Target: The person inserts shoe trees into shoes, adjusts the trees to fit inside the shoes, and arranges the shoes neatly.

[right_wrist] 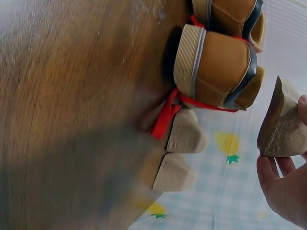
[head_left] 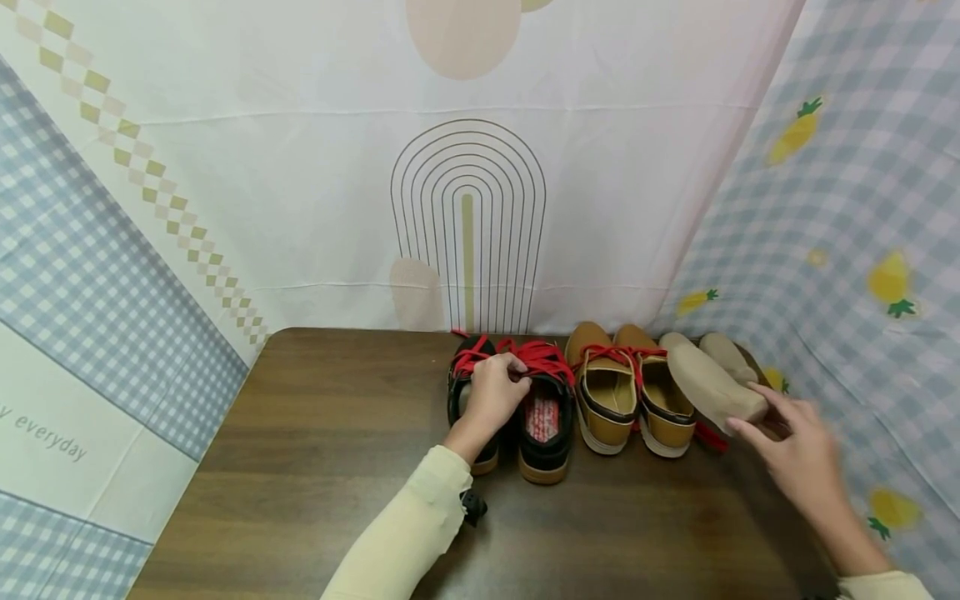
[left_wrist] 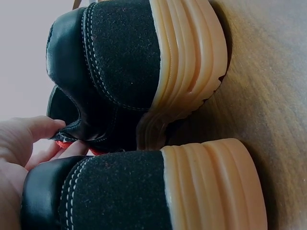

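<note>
cloth [head_left: 90,400] lettered "everyday", hands [head_left: 491,400] [head_left: 802,450] pinching black shoe [head_left: 543,465], beige moulded piece [head_left: 707,383]

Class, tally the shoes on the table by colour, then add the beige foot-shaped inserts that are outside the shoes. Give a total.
Black shoes: 2
Tan shoes: 2
Beige inserts: 3 (one held, two on the table)
Total: 7

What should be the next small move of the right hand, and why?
Probably the right hand should bring its beige form toward the right black shoe: the left hand pinches that shoe near its opening, and the red-and-white insole shows inside, uncovered.
</note>
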Demonstrator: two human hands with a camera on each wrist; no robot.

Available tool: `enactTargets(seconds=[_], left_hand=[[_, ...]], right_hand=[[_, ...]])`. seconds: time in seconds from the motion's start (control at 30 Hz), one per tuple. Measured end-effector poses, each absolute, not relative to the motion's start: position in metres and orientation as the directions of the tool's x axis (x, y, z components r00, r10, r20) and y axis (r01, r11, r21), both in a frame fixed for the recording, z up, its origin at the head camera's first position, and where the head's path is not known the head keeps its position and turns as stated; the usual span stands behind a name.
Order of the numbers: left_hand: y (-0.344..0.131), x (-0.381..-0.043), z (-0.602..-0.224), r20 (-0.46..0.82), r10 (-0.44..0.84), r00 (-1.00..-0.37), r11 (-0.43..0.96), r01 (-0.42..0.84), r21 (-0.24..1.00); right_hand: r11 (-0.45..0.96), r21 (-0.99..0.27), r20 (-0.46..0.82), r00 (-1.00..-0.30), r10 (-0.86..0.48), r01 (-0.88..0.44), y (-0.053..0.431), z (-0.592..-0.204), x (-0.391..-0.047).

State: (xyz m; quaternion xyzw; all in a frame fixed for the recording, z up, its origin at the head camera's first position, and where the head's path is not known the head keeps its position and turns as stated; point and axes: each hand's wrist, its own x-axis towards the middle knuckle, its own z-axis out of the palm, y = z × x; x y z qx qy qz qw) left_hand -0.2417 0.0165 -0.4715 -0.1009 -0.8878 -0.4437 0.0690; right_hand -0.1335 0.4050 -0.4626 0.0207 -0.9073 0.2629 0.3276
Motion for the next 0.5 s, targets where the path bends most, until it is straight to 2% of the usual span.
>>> enactTargets(seconds=[0.3, 0.5], left_hand=[[0.016, -0.242, -0.470, 0.214, 0.111, -0.971, 0.576, 0.238, 0.782], [0.016, -0.242, -0.470, 0.199, 0.105, -0.974, 0.569, 0.223, 0.792]], right_hand=[[0.840, -0.490, 0.558, -0.824, 0.098, -0.232, 0.391, -0.458, -0.130], [0.829, -0.483, 0.575, -0.816, 0.057, -0.283, 0.385, -0.455, -0.131]])
